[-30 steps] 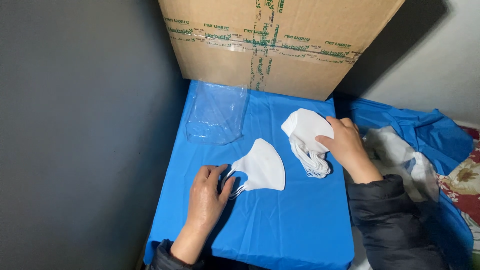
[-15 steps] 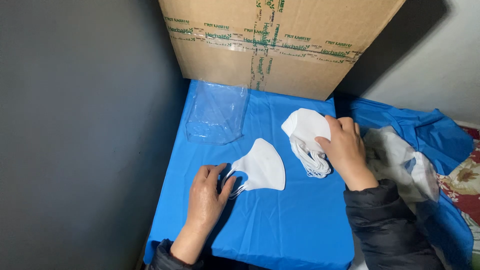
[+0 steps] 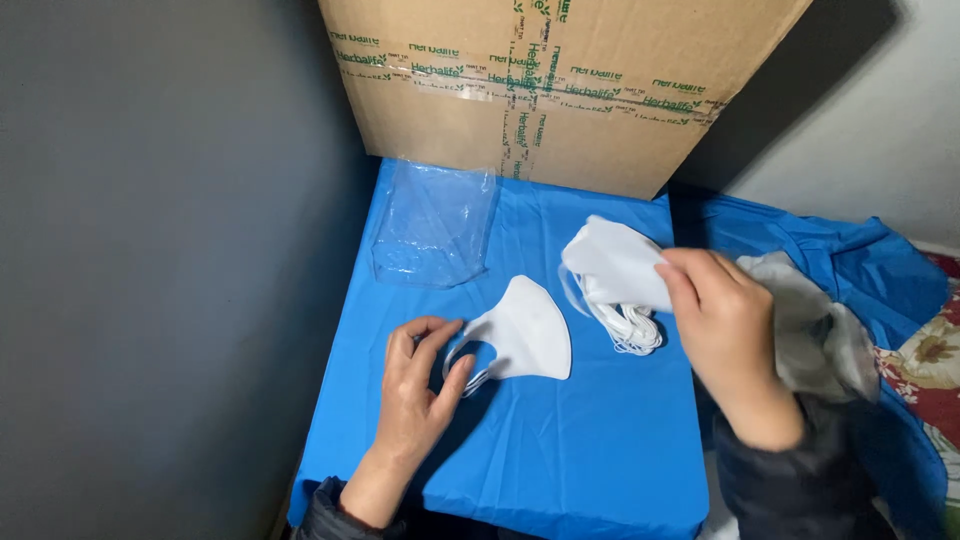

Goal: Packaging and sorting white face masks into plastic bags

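Fingers (image 3: 432,345) of the left hand (image 3: 418,392) are half curled, thumb and forefinger pinching the ear-loop end of a single white folded mask (image 3: 525,332). The mask lies flat on the blue table cover (image 3: 560,450), just to the right of that hand, wide end pointing away from it; the flat lay probably keeps the loops free to be pinched.

Right hand (image 3: 722,325) is closed over the right edge of a stack of white masks (image 3: 612,265), fingers pressed together on top, thumb hidden beneath. The stack is tilted, its far-left end raised, and its ear loops (image 3: 625,325) hang in a bunch just left of the hand, touching the cover. A grip at one edge appears to hold the pile together.

Beyond the left hand, up and slightly to its right, lies an empty clear plastic bag (image 3: 435,225), flat, mouth toward the hand.

Past both hands a brown cardboard box (image 3: 560,90) stands at the far edge of the cover, crossed by clear tape strips with green print.

Right of the right hand, a crumpled pale plastic sheet (image 3: 815,325) sits on rumpled blue cloth (image 3: 850,255); a floral-patterned fabric (image 3: 925,365) shows at the edge.
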